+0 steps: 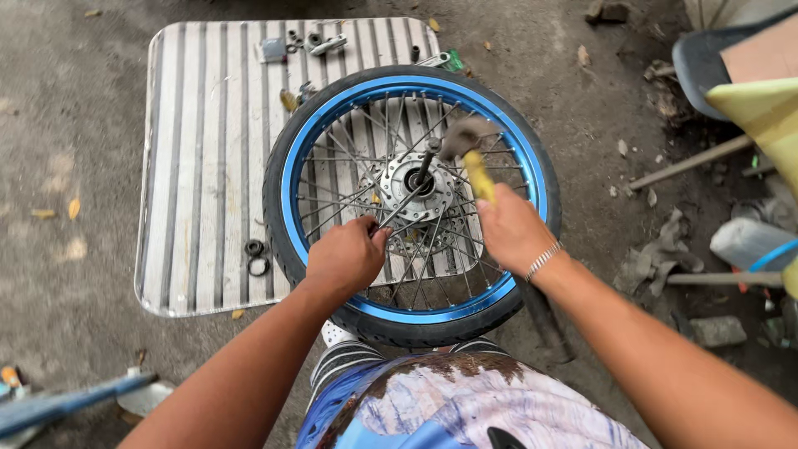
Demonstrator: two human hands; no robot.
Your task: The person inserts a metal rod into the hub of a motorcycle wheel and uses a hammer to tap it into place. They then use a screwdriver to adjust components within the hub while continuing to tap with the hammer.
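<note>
- Bare concrete floor (75,108), dusty, carries a striped metal sheet (199,166), and the spoked wheel (411,204) lies flat partly on that sheet, directly in front of you.
- The wheel has a blue rim (291,179), a black tyre (274,216) and a silver hub (416,187) at centre with a disc around it.
- Your left hand (347,256) is closed around a thin metal rod (407,191) that leans into the hub bore.
- Your right hand (511,229) grips the yellow handle of a hammer (475,162), whose blurred head hangs just above the rod's top end.
- Two black rings (256,256) lie on the sheet beside the tyre; small fittings (312,43) sit near its far edge.
- Judgement: the wheel looks rigid and fairly heavy, and the spokes are thin and liable to bend. Hold it by tyre and rim, not by the spokes.
- Judgement: the rod looks smooth and could slip under a blow.
</note>
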